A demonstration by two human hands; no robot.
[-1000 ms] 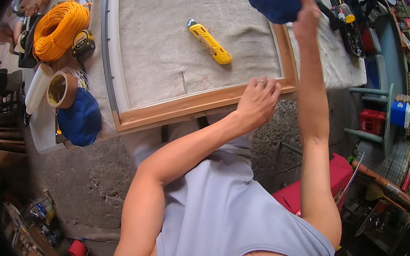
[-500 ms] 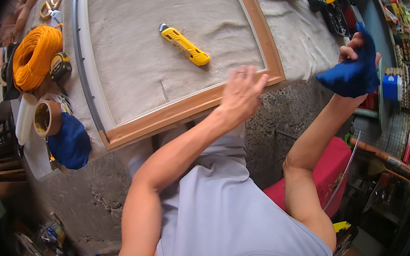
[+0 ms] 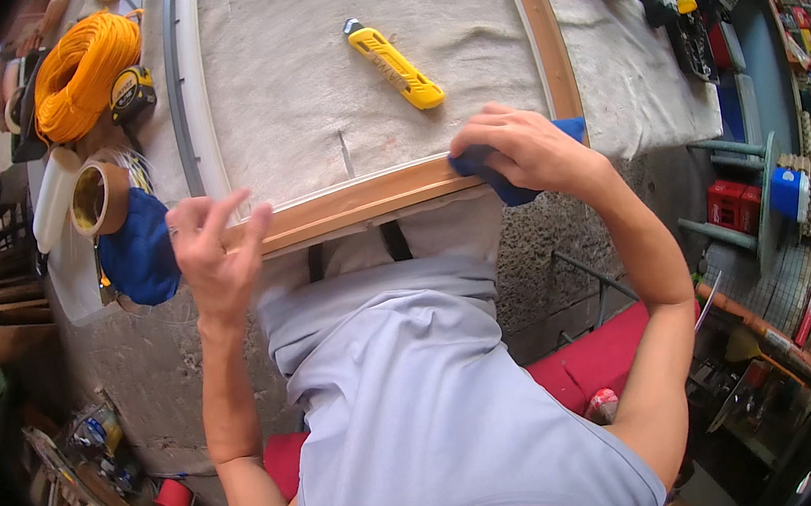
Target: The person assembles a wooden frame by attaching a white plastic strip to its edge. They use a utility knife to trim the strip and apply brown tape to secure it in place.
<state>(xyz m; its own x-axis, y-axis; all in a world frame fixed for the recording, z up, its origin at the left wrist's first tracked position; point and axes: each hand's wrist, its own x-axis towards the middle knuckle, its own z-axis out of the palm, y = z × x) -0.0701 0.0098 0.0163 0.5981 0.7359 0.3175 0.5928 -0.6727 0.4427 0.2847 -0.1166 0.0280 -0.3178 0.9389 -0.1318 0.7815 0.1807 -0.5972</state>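
Blue cloth [image 3: 501,176] bunched in right hand [image 3: 525,149] grip on wooden frame [image 3: 361,203], left hand [image 3: 215,256] loose, empty

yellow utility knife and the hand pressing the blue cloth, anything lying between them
Nothing: in the head view only bare grey fabric separates the yellow utility knife from the right hand on the blue cloth.

Blue cloth [image 3: 501,176], tan wooden frame [image 3: 361,203], yellow utility knife [image 3: 393,63], orange cord coil [image 3: 85,69], seemingly off-white fabric [image 3: 308,75].

A cloth-covered table [image 3: 644,80] stands on a rough concrete base. Right of the table, blue metal shelves [image 3: 754,187] hold red boxes; a red seat [image 3: 595,361] sits below it.
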